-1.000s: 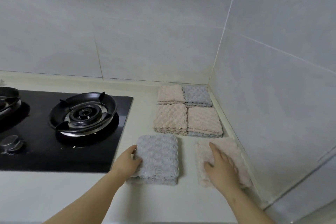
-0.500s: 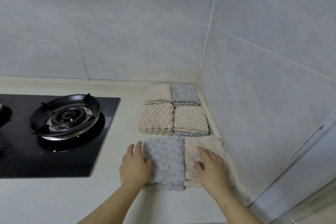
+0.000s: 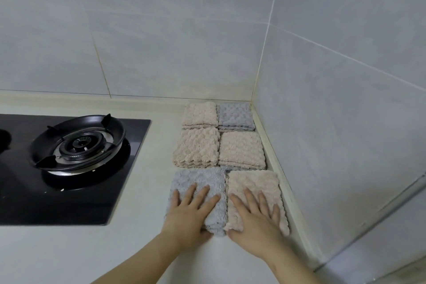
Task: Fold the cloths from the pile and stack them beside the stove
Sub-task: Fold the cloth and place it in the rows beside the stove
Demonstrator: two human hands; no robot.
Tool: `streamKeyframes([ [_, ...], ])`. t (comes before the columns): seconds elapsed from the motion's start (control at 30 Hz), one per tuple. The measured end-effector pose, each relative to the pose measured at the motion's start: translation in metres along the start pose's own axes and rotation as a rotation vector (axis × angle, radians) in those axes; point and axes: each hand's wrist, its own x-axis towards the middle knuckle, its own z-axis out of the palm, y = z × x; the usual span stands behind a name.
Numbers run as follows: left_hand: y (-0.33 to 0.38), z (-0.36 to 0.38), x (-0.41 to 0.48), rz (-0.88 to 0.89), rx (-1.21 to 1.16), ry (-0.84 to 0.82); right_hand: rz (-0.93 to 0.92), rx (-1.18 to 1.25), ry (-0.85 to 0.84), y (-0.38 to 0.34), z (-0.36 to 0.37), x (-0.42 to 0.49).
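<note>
Head view shows the left hand [image 3: 190, 211] lying flat, fingers spread, on a folded grey cloth [image 3: 200, 182], and the right hand [image 3: 255, 213] flat and spread on a folded pink cloth [image 3: 253, 183] touching it. Both cloths lie on the pale worktop [image 3: 147, 191] right of the stove [image 3: 69, 168], with four more folded stacks [image 3: 219, 136] behind them in the tiled corner.

six folded cloths [image 3: 241, 150] in paired rows beside the stove [image 3: 69, 163].
</note>
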Motion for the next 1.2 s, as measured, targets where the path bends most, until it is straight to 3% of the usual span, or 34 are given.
streamKeyframes([
  [0.17, -0.018, -0.008, 0.021, -0.030, 0.038, -0.023, 0.009, 0.008, 0.002, -0.006, -0.003, 0.027],
  [0.33, -0.027, -0.011, 0.046, 0.013, -0.042, -0.155, 0.012, 0.009, -0.010, -0.003, -0.012, 0.049],
  [0.63, -0.034, -0.013, 0.070, 0.004, -0.014, -0.178, 0.016, 0.012, -0.009, 0.003, -0.018, 0.072],
  [0.77, -0.027, -0.031, 0.072, -0.011, -0.041, -0.240, 0.030, 0.056, -0.110, 0.000, -0.032, 0.071],
  [0.83, -0.025, -0.052, 0.076, -0.040, -0.133, -0.050, 0.038, 0.171, -0.037, -0.002, -0.054, 0.071],
  [0.9, -0.027, -0.063, 0.093, -0.133, -0.211, 0.245, 0.063, 0.284, 0.234, -0.003, -0.073, 0.079],
  [0.93, -0.029, -0.065, 0.102, -0.183, -0.219, 0.314, 0.082, 0.272, 0.355, -0.003, -0.078, 0.085],
  [1.0, -0.033, -0.059, 0.120, -0.226, -0.185, 0.225, 0.092, 0.177, 0.404, -0.002, -0.079, 0.100],
  [1.1, -0.030, -0.042, 0.138, -0.208, -0.149, -0.074, 0.062, 0.049, 0.203, 0.000, -0.064, 0.124],
  [1.2, -0.028, -0.027, 0.141, -0.215, -0.169, -0.176, 0.070, 0.044, 0.073, 0.005, -0.050, 0.136],
])
